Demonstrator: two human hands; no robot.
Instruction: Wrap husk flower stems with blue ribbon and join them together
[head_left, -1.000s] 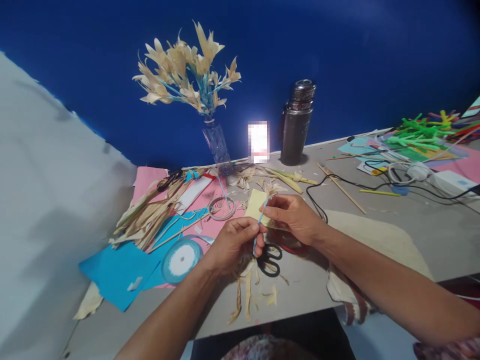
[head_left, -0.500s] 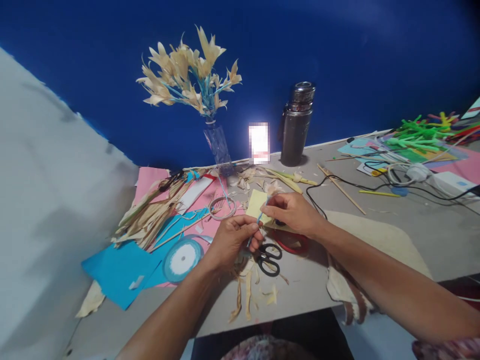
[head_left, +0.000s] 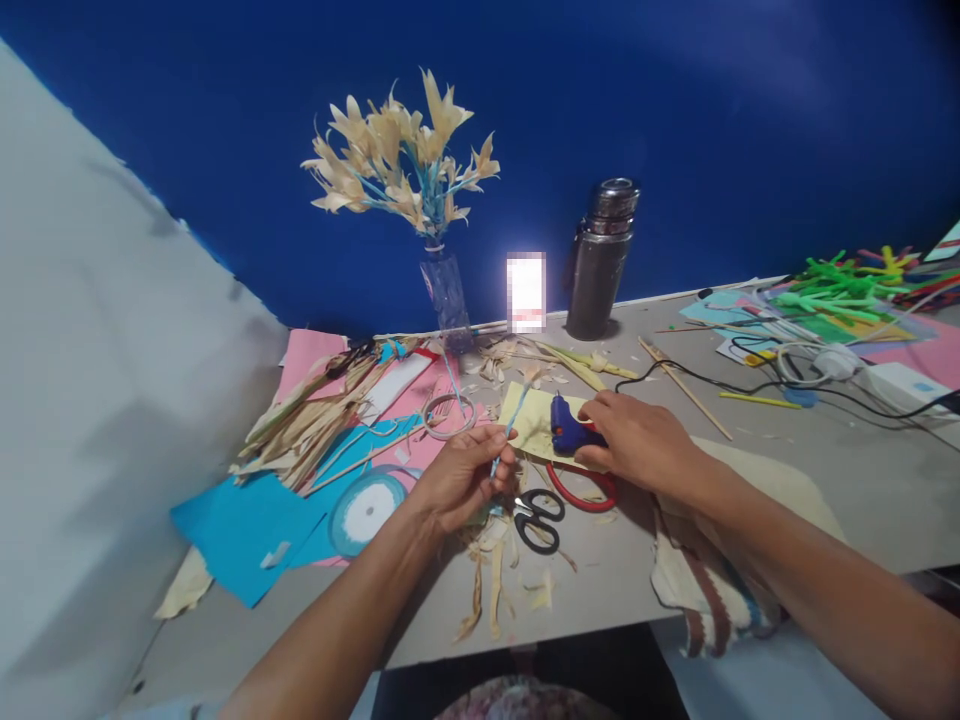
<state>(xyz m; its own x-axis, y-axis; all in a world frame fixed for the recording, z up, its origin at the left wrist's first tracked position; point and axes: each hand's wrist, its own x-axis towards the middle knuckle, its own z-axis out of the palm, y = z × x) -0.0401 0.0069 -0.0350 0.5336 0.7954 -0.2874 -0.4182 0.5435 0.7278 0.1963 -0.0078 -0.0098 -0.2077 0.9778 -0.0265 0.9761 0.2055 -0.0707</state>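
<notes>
Pinched between the thumb and fingers of my left hand (head_left: 466, 478) is a thin stem wrapped in light blue (head_left: 517, 408). It stands tilted, with a small pale husk piece at its top end. My right hand (head_left: 645, 438) has its fingers around the handle end of a blue glue gun (head_left: 570, 430), whose nozzle points away from me. The glue gun lies over a yellow paper (head_left: 531, 428). Just below my hands are black-handled scissors (head_left: 540, 530) and a red loop handle (head_left: 581, 495), its other parts hidden.
Behind stands a clear bottle (head_left: 444, 295) of dried-husk flowers (head_left: 405, 150) beside a dark flask (head_left: 600, 270). Leftward lie a ribbon spool (head_left: 367, 510), a tape roll (head_left: 448, 415), husk strips (head_left: 300, 420) and blue paper (head_left: 225, 530). A black cable (head_left: 697, 365) crosses the right side.
My right hand has let go of the blue stem, moved right and closed on the glue gun. My left hand still holds the stem. The view has shifted slightly.
</notes>
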